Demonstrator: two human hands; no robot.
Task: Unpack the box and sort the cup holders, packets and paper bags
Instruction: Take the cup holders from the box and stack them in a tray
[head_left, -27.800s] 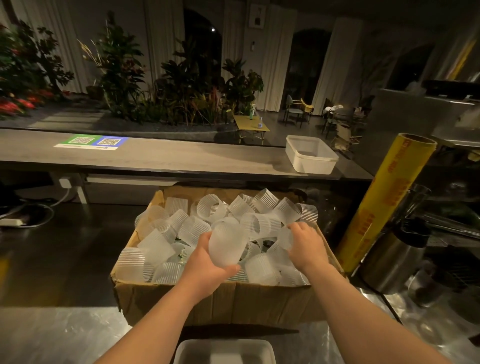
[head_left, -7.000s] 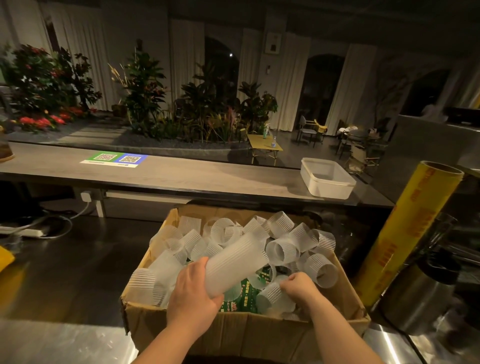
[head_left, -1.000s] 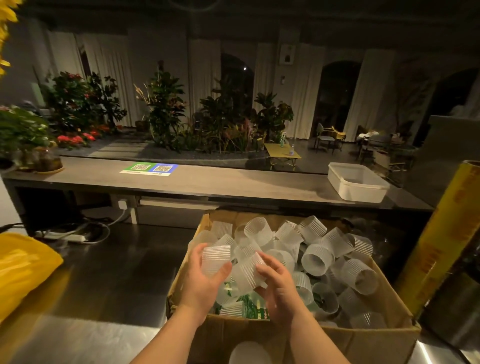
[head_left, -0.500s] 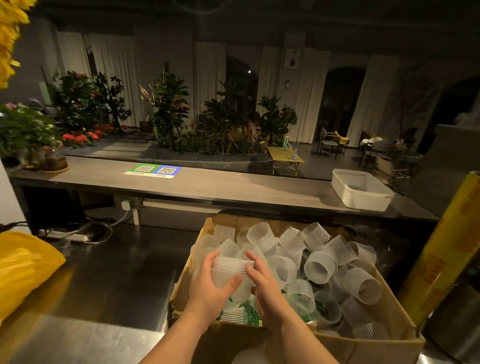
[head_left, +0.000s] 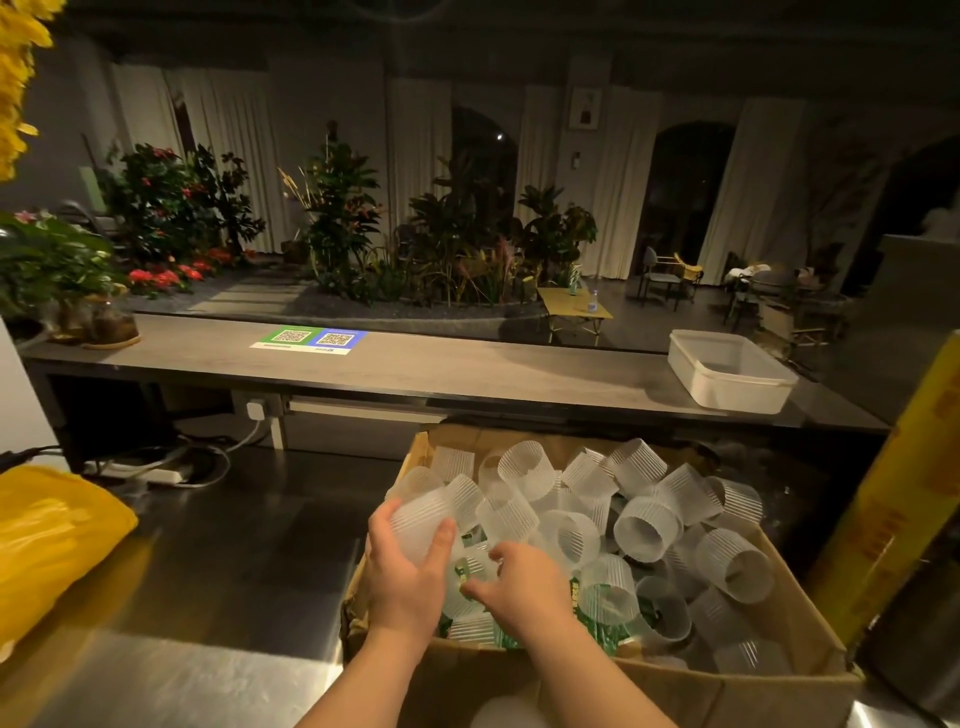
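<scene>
Dim planted room (head_left: 467, 234), steel counter (head_left: 208, 571): left hand (head_left: 405, 577) grips cup holder (head_left: 421, 519), right hand (head_left: 524, 587) unclear.

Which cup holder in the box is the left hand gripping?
The cup holder at the cardboard box's near-left corner, the left hand curled round it; the rest lie piled.
</scene>
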